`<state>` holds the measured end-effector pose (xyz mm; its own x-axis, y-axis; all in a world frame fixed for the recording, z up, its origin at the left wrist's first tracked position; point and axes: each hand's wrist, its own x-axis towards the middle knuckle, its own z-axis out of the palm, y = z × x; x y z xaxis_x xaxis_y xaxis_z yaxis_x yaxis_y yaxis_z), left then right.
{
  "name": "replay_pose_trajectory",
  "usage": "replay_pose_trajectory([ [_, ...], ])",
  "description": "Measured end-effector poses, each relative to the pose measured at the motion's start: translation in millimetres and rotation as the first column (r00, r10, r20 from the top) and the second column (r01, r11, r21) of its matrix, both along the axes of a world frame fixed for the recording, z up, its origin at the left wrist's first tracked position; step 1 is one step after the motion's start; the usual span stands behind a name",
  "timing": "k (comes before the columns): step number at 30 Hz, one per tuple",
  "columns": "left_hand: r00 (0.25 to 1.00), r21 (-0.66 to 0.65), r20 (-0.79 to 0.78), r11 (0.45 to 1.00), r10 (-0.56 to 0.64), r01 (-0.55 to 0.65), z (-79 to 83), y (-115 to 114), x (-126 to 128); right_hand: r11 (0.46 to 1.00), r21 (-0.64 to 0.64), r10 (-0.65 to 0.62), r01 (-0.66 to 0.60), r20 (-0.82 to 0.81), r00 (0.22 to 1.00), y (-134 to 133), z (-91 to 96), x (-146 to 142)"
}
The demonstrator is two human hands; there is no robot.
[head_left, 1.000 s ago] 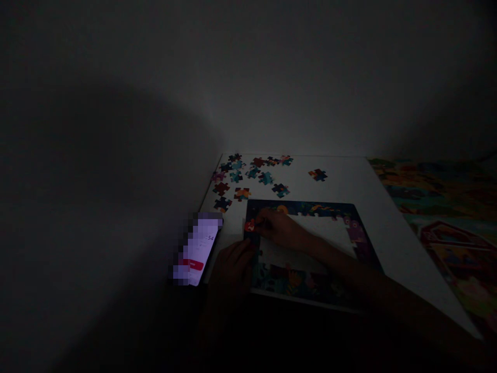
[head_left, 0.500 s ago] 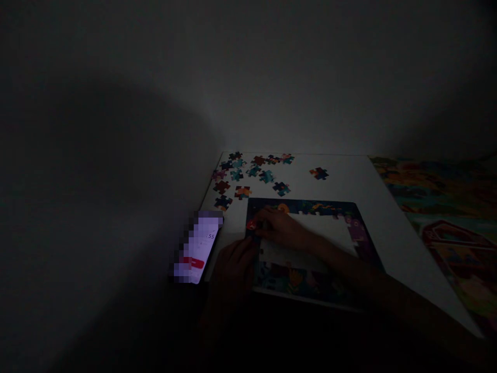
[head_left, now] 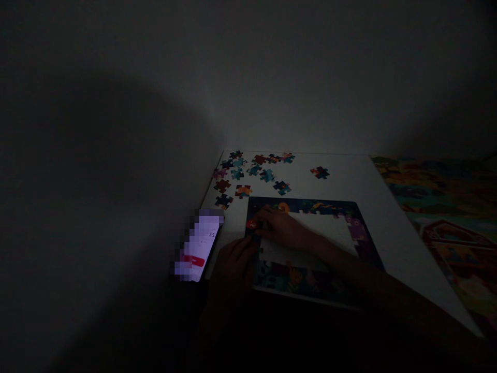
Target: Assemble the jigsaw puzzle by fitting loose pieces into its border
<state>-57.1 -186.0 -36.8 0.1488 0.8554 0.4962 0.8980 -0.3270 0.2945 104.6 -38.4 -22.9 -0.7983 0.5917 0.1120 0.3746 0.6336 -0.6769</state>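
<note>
A partly assembled jigsaw puzzle (head_left: 298,204) lies on the white table; its dark, colourful border surrounds a pale, bare middle. My right hand (head_left: 280,228) reaches across from the right, its fingers bent and closed at a puzzle piece (head_left: 251,225) with a red patch on the left border. The fingers partly cover that piece. Just below, my left hand (head_left: 233,261) rests along the puzzle's left edge, fingers stretched out and lying near the right fingertips. Its thumb side is lost in the dark.
Several loose puzzle pieces (head_left: 254,169) are scattered at the table's back left, and a single piece (head_left: 320,172) lies farther right. A lit phone (head_left: 202,243) is left of my left hand. Beside the table's right edge is a colourful printed surface (head_left: 446,228). A wall (head_left: 295,77) stands behind.
My right fingers have shifted slightly at the left border, and more of the red patch shows. My left hand stays nearly where it was. The view has moved very slightly.
</note>
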Motion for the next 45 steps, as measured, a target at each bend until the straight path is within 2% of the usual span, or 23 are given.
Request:
replay_pose_trajectory([
  [8,1.0,-0.022,0.005,1.0,0.021,-0.021,1.4,0.5,1.1,1.0,0.011,-0.01,0.01,0.015,1.0,-0.8,-0.2,0.3],
  [13,1.0,-0.017,0.002,1.0,0.017,-0.017,1.4,0.2,1.6,0.988,0.137,-0.082,0.076,0.036,0.996,4.7,-1.1,1.9],
  [17,0.999,-0.031,0.017,0.999,0.038,-0.038,3.2,-0.6,2.6,0.982,0.184,-0.053,0.044,0.042,0.998,9.8,-0.4,4.3],
  [32,0.997,-0.072,0.062,0.996,0.047,-0.043,7.0,-4.0,6.4,0.975,0.22,-0.056,0.04,0.069,0.996,9.0,-1.0,4.7],
  [45,0.999,-0.106,0.038,0.994,0.027,-0.023,5.4,-6.7,4.4,0.975,0.223,-0.036,0.023,0.056,0.998,6.2,2.3,4.4],
])
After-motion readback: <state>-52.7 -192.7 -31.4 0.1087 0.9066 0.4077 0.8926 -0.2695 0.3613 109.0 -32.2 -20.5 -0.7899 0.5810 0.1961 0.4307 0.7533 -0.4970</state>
